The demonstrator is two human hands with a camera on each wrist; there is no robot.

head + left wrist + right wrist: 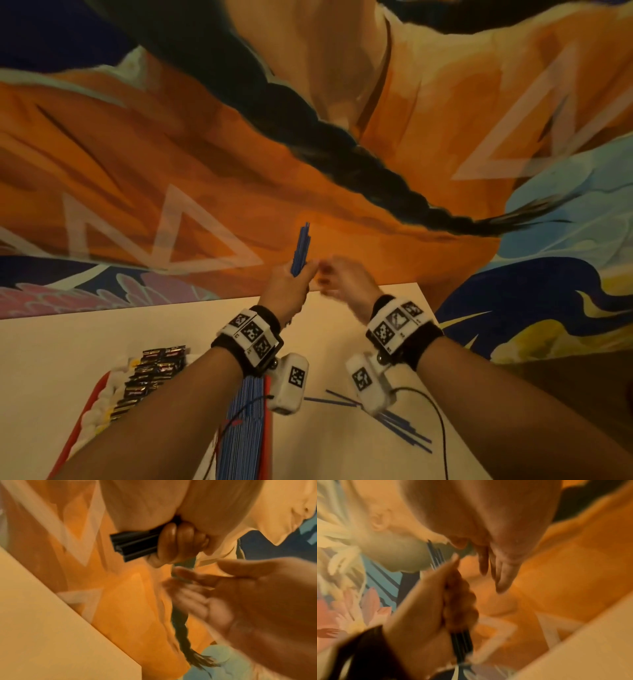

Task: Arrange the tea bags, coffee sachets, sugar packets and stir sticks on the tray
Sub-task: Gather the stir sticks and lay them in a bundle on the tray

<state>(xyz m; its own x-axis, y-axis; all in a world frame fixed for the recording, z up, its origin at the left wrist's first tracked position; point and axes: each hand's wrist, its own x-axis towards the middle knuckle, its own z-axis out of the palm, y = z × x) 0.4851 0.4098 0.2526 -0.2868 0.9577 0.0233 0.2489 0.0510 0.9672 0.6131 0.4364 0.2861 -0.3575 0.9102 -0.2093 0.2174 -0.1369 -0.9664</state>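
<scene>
L hand [291, 291] is raised above the far edge of the table [359, 359], fingers curled tight round a bundle of blue stir sticks [301, 251]; the bundle stands nearly upright, top ends sticking out above the fist w/ uneven tips. From the left wrist view the same fist wraps the sticks, short ends poking out past the knuckles. R hand [342, 279] sits just beside the L one at approx the same height, blurred; its fingers [197, 577] look straight & loosely spread, palm bare, holding nothing, close to the bundle but can't tell if it touches. Both wrists carry black bands w/ white marker blocks. Below the forearms, on the table, lies a red tray [80, 428]: along its L side a row of white packets [102, 407], next to that a row of dark glossy sachets [150, 373], & further R a dense row of blue stir sticks laid lengthwise [245, 428], partly hidden by the L forearm. Off the tray, to its R on the bare table, some loose blue sticks [404, 425] lie scattered under & past the R wrist, crossing each other. Behind the table, a painted wall [171, 154] in orange, blue & white.
</scene>
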